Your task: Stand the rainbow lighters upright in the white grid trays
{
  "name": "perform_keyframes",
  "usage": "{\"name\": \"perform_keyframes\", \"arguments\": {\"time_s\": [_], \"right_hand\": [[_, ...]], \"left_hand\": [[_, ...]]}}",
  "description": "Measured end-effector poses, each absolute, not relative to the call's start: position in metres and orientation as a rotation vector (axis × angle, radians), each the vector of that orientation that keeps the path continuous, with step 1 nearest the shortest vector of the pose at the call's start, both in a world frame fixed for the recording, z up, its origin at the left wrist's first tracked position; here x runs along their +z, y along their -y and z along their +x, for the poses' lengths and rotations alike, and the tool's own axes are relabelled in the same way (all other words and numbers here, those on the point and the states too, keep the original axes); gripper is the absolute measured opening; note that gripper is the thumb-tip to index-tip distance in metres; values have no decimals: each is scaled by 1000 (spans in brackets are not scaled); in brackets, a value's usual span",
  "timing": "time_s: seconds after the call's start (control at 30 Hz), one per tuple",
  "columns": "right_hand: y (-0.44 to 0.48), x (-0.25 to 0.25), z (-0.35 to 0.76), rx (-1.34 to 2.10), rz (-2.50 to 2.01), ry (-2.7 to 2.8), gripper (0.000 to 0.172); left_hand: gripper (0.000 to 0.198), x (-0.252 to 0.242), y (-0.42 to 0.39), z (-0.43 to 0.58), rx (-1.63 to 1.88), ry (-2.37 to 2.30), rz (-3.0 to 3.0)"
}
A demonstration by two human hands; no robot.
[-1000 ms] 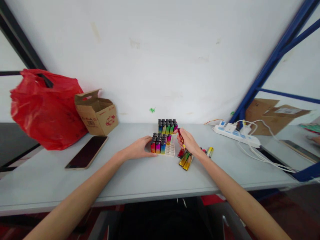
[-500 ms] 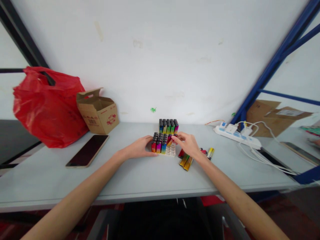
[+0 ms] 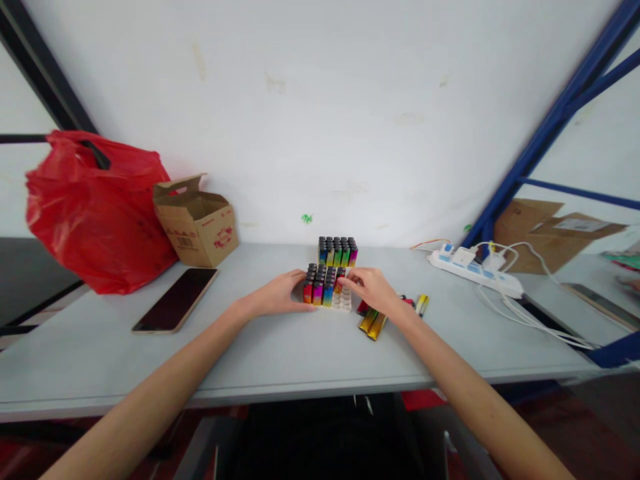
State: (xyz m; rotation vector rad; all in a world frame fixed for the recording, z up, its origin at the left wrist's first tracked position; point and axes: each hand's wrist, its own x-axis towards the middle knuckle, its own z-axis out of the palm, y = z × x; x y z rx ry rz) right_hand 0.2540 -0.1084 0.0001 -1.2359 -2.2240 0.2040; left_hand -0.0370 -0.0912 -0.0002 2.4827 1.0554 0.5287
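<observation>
A white tray (image 3: 342, 303) holds upright lighters (image 3: 318, 292) with black tops in its left and middle rows; bare slots show at its front right. My left hand (image 3: 281, 293) rests at the tray's left side, thumb and fingers apart around its corner. At the back of the tray's right part, my right hand (image 3: 369, 287) has its fingertips on a red lighter (image 3: 339, 283), now upright. A second full block of lighters (image 3: 338, 252) stands just behind. Loose lighters (image 3: 373, 325), gold and red, lie under and beside my right wrist.
On the left are a phone (image 3: 176, 300), an open cardboard box (image 3: 200, 223) and a red plastic bag (image 3: 100, 213). A power strip (image 3: 475, 272) with white cables lies on the right, near a cardboard piece (image 3: 550, 233) and a blue frame (image 3: 530, 153).
The lighter in my right hand has gone from tilted to upright in the tray. My right hand's fingers have shifted slightly; my left hand has stayed in place.
</observation>
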Motion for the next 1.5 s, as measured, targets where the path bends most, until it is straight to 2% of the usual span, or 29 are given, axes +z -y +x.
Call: {"name": "perform_keyframes", "arguments": {"time_s": [0.1, 0.27, 0.5, 0.77, 0.93, 1.07, 1.27, 1.5], "right_hand": [[108, 10, 276, 237, -1254, 2108, 48], [118, 16, 323, 194, -1293, 2100, 31], [155, 0, 376, 78, -1365, 2129, 26], [206, -9, 368, 155, -1305, 2259, 26], [222, -20, 375, 45, -1400, 2140, 21], [212, -21, 403, -33, -1495, 2051, 25], [199, -28, 426, 59, -1462, 2188, 44], [195, -28, 435, 42, -1467, 2260, 37]], "left_hand": [[72, 0, 91, -37, 513, -1063, 2484], [74, 1, 91, -37, 484, -1103, 2484], [78, -1, 91, -38, 480, -1123, 2480], [75, 1, 92, -37, 499, -1083, 2479], [75, -1, 90, -38, 487, -1091, 2488], [75, -3, 89, -38, 498, -1089, 2488], [75, -2, 90, -38, 506, -1083, 2480], [75, -1, 90, -37, 526, -1085, 2478]]}}
